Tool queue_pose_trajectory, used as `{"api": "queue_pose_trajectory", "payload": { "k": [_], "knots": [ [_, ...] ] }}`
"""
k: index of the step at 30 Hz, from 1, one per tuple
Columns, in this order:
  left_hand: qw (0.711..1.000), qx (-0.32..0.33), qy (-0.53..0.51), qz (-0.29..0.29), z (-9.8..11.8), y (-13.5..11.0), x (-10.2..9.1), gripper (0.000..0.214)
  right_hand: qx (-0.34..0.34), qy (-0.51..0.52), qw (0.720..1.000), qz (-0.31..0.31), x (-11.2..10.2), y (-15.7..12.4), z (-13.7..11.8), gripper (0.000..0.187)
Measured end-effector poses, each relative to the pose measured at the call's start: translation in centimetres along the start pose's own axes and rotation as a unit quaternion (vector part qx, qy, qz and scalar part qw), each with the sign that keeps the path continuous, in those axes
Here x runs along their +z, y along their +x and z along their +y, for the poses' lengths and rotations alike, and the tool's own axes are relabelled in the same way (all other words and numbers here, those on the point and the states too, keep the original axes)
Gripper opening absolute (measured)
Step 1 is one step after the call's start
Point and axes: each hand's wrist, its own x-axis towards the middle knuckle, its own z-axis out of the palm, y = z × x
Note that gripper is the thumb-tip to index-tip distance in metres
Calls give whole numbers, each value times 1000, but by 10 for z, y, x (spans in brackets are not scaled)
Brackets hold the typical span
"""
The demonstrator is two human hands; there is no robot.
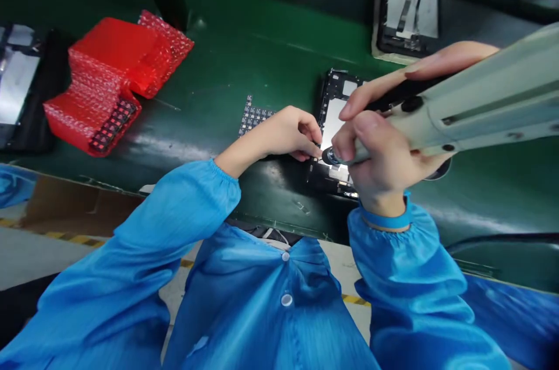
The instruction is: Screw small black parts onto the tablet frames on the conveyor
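Note:
My right hand [384, 143] is wrapped round a pale grey electric screwdriver [480, 105], whose tip points down at a black device frame [334, 119] lying on the green belt. My left hand [288, 134] rests beside the frame's left edge, its fingers pinched together close to the screwdriver tip; what they pinch is too small to make out. A small dark grid tray [253, 116] lies just behind my left hand. Both arms are in blue sleeves.
A red bubble-wrap bundle [113, 73] with a dark grid part sticking out lies at the left. Another black frame [408, 9] sits at the back right. A dark tray [20, 84] is at the far left edge. The belt's near edge [279, 224] runs below my hands.

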Motion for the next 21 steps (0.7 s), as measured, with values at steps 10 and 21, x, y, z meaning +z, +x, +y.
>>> {"api": "queue_pose_trajectory", "payload": {
  "k": [10,21],
  "knots": [
    [1000,13,-5,0,1,1,1,16,20,-78,997,-16,-5,-7,10,35],
    [1000,3,15,7,5,-2,1,15,3,-81,996,-30,-2,-4,15,36]
  ]
}}
